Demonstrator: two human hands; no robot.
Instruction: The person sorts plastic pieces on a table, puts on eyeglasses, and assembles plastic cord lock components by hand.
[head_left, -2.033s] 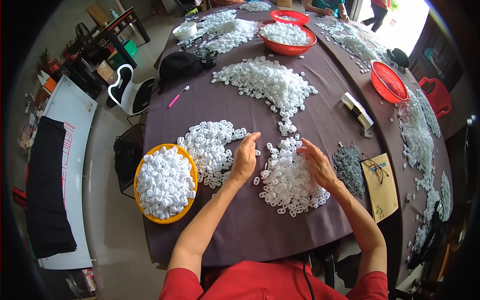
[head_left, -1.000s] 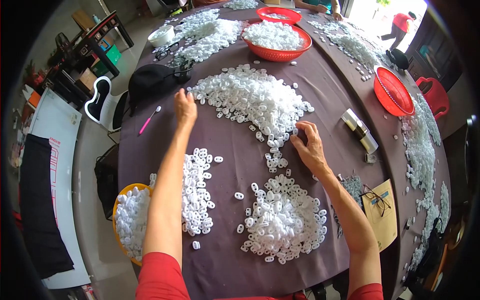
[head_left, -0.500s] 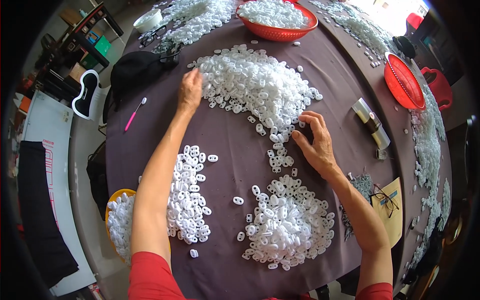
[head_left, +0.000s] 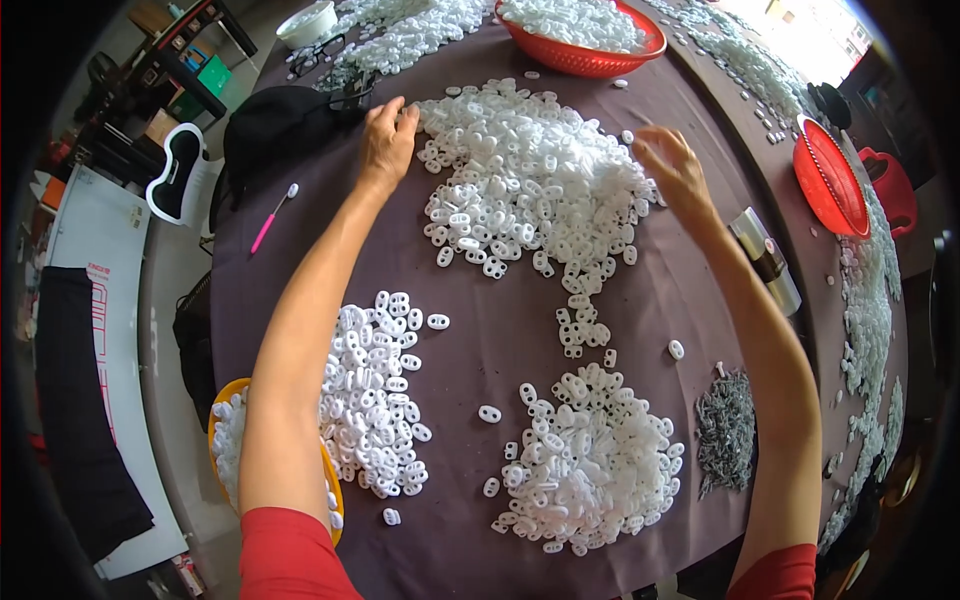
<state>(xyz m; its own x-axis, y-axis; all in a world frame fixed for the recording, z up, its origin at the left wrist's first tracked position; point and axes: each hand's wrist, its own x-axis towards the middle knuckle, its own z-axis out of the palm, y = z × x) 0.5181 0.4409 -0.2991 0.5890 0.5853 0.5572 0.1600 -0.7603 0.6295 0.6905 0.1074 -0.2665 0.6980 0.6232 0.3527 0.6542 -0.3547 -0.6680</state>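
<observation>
1. Head view, centre top: main pile of white two-holed pieces [head_left: 540,165] sits loose on the dark table [head_left: 470,350], a thin trail running down from it.
2. Left hand [head_left: 388,145]: at the pile's upper-left edge, grip open, fingers spread, nothing visible in it. Right hand [head_left: 678,170]: at the right edge, fingers loosely bent; can't tell if a piece is in that grip. Hands sit on opposite flanks, which probably brackets the pile so loose pieces don't scatter.
3. Lower centre: second pile [head_left: 590,460]. Lower left: third pile [head_left: 370,410], beside the yellow bowl [head_left: 331,468]. Bare table between the piles likely keeps the batches apart.
4. Top: red basket [head_left: 590,62] full of white pieces; its raised wall contains them. Lower right: grey heap [head_left: 727,430], apart from the white stuff, presumably so the two don't mix.
5. Hidden: left forearm covers much of the bowl; its fill is only partly readable. Right forearm runs close by the grey heap and overlaps the tubular item [head_left: 765,260]. Basket cut by the top edge. Upper right blown out by glare. Contact between left fingertips and pile: unclear.
</observation>
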